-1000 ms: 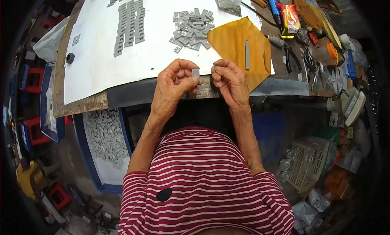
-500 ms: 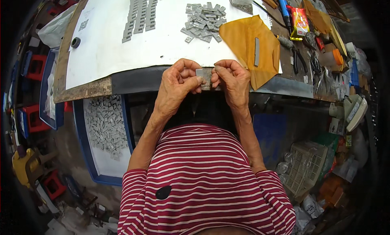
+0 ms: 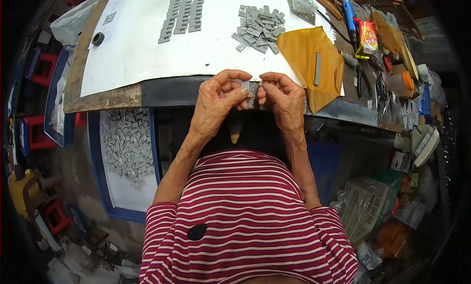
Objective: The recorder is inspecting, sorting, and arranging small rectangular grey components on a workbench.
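Note:
Just above the near table edge, my left hand [image 3: 218, 100] is closed, with a small flat grey piece [image 3: 246, 83] pinched between thumb and fingers. My right hand [image 3: 286, 100] is close beside it on the right. Its thumb and forefinger are pressed together, and whatever they hold is too small or hidden to make out. Between the two hands a small rough grey block [image 3: 253, 94] shows at the table edge. Farther back on a white sheet [image 3: 127, 53] lie a loose heap of grey pieces [image 3: 259, 28] and overlapping rows of similar pieces [image 3: 181, 14].
Brown paper [image 3: 294, 43] with a grey strip [image 3: 317, 69] lies right of my hands. Beyond it are pliers [image 3: 363, 82], a blue tool [image 3: 350, 14] and a red-yellow packet [image 3: 367, 36]. Below left, a blue tray [image 3: 93, 156] holds many grey pieces. A black ring [image 3: 98, 38] sits far left.
The view has turned slightly, so the table things appear farther right. My hands stay at the table edge, with the left thumb now covering more of the grey piece.

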